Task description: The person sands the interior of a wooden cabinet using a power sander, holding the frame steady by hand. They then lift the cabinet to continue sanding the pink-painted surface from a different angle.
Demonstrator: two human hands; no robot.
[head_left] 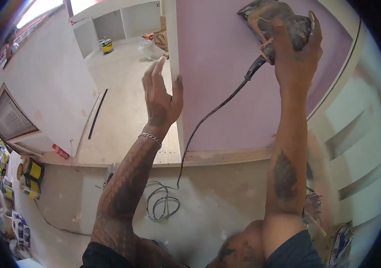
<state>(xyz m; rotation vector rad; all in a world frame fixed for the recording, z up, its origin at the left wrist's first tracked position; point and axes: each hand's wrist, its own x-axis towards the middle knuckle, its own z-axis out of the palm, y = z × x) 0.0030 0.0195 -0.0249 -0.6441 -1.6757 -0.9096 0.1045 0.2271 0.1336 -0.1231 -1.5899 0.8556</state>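
My right hand (298, 58) is wrapped round a dusty electric sander (266, 20), high up at the upper right against a pinkish-purple panel (219, 80). A black power cord (217, 108) runs down from the sander's rear to the floor, where it lies in loose loops. My left hand (161, 96) is raised beside the panel's pale left edge strip (173, 49), fingers stretched upward and thumb apart, holding nothing. Its thumb overlaps the strip in this view.
A white door panel (50, 76) leans at the left, with a dark strip (97, 114) on the pale boards beside it. Yellow-and-black paint cans (33, 169) stand at lower left; another can (106, 46) stands far back. White slatted shelving (355, 147) lines the right.
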